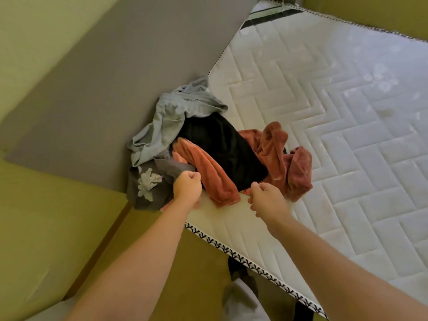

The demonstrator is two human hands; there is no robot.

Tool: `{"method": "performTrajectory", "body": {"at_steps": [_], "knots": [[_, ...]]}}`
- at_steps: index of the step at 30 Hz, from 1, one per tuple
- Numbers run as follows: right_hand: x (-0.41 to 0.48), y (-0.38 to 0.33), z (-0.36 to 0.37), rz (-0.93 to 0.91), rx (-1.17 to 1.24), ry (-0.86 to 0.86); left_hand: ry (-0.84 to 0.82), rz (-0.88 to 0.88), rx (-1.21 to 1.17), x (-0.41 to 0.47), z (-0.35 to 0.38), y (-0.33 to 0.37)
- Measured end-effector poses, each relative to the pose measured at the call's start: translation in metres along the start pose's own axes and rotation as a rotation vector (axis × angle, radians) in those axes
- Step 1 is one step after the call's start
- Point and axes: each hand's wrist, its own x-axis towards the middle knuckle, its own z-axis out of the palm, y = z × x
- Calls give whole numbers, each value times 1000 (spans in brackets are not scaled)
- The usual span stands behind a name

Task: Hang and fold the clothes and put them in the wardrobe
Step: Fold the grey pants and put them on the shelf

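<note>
Clothes pile on mattress corner, against grey headboard. Left hand fisted round edge of dark grey flower-print garment. Right hand curled at black garment hem, can't tell if it grips.

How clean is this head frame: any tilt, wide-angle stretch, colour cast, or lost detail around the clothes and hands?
Head view: horizon strongly tilted, mattress edge running diagonally; forearms stretched by the wide lens; yellow-green cast on the walls; black garment a near-featureless dark patch; left hand and right hand slightly soft, each grip hidden behind knuckles.
</note>
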Motion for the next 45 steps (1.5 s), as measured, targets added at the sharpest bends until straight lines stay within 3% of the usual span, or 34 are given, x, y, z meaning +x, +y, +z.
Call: {"method": "performTrajectory", "body": {"at_steps": [5,10,16,22,26,30,32,37,40,42,45], "knots": [[34,-40,64,-63,-119,-85,152,-23,268,97,-43,-13],[55,-59,102,-81,-143,-166,73,-58,509,159,-64,-40],[60,-57,118,-71,-185,-182,-62,-173,499,202,-79,-64],[54,-48,113,-49,-231,-191,97,-132,272,197,-88,-68],[46,-48,103,-15,-231,-180,287,-100,-196,156,-107,-33],[29,-59,88,7,-209,-204,-75,107,-484,87,-116,14],[20,-67,80,64,-84,-224,-266,223,-534,43,-123,35],[13,-83,63,418,659,-406,-775,356,-377,-49,-134,48],[5,-83,55,459,647,-435,-1001,419,-110,-76,-137,38],[-6,-77,53,435,567,-378,-980,359,-16,-80,-135,28],[-24,-66,43,344,493,-307,-626,26,-115,-79,-115,16]]}}
